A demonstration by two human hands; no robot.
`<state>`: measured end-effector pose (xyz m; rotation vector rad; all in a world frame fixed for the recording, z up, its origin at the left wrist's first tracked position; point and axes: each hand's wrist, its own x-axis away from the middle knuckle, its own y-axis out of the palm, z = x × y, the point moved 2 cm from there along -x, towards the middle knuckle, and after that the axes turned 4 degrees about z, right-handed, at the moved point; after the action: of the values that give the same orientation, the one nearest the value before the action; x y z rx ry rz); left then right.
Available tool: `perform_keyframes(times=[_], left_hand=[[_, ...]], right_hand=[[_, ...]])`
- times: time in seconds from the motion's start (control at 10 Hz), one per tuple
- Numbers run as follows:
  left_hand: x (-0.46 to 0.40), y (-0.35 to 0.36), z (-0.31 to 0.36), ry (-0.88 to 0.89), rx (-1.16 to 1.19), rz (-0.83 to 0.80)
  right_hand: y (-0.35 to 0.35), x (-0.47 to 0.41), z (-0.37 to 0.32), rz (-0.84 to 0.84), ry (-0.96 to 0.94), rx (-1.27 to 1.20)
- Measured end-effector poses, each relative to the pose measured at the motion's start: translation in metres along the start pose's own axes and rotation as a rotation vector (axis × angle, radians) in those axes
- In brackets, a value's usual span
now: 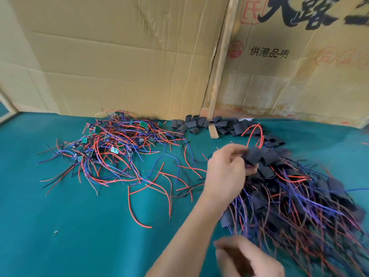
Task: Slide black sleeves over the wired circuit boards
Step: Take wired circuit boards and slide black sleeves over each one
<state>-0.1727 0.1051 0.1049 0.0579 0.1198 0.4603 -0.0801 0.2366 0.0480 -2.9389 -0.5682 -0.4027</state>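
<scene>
A tangle of bare green circuit boards with red, blue and black wires (117, 144) lies on the teal table at centre left. Loose black sleeves (191, 124) are heaped along the cardboard wall. A big pile of sleeved boards (299, 198) covers the right side. My left hand (225, 170) reaches in from below and pinches a black sleeved board (259, 155) above that pile, with red wires looping up out of it. My right hand (245, 256) is low at the bottom edge and motion-blurred; I cannot tell how its fingers lie or whether it holds anything.
Flattened cardboard boxes (123, 62) stand upright as a wall behind the table. A wooden strip (219, 66) leans between them, its foot among the sleeves. The teal table cloth (79, 226) spreads in front. A tiny scrap (56, 232) lies at front left.
</scene>
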Motion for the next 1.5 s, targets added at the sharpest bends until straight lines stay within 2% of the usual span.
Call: perform_keyframes(times=[0.1, 0.2, 0.3, 0.4, 0.5, 0.6, 0.7, 0.8, 0.9, 1.1, 1.2, 1.3, 1.5], left_hand=[[0.002, 0.006, 0.011, 0.177, -0.517, -0.122], [-0.005, -0.039, 0.007, 0.171, -0.647, 0.048], [-0.031, -0.13, 0.003, 0.145, -0.941, 0.385], [-0.051, -0.226, -0.006, -0.045, -1.195, 0.616], [-0.054, -0.261, -0.025, -0.188, -1.302, 0.561], [-0.058, -0.268, -0.033, -0.169, -1.312, 0.553], [-0.068, -0.271, -0.032, -0.173, -1.332, 0.593], [-0.068, -0.272, -0.034, -0.156, -1.343, 0.64], [-0.061, -0.271, -0.036, -0.117, -1.256, 0.666], [-0.028, -0.24, -0.021, 0.161, -1.125, 0.687], [-0.004, -0.218, -0.017, 0.181, -0.992, 0.693], [0.015, -0.202, -0.016, 0.209, -0.938, 0.697], [0.059, -0.165, -0.011, 0.335, -0.73, 0.668]], right_hand=[[0.015, -0.024, 0.006, -0.294, 0.213, -0.045], [0.028, -0.028, 0.005, -0.434, 0.44, -0.125], [0.026, -0.03, 0.012, -0.224, 0.432, -0.091], [0.018, -0.02, 0.018, -0.126, 0.434, -0.076], [0.015, -0.031, 0.006, -0.087, 0.405, -0.067], [0.02, -0.03, -0.001, -0.102, 0.307, 0.008], [0.026, -0.013, 0.007, -0.198, 0.089, 0.369], [0.017, -0.009, 0.017, -0.273, 0.056, 0.358], [0.014, -0.005, 0.016, -0.209, 0.064, 0.273], [0.016, -0.006, 0.008, -0.225, -0.007, 0.416], [0.033, -0.006, -0.012, -0.176, -0.283, 0.513], [0.043, -0.01, -0.025, 0.069, -0.554, 0.473], [0.071, -0.061, -0.074, 0.021, -0.668, 0.422]])
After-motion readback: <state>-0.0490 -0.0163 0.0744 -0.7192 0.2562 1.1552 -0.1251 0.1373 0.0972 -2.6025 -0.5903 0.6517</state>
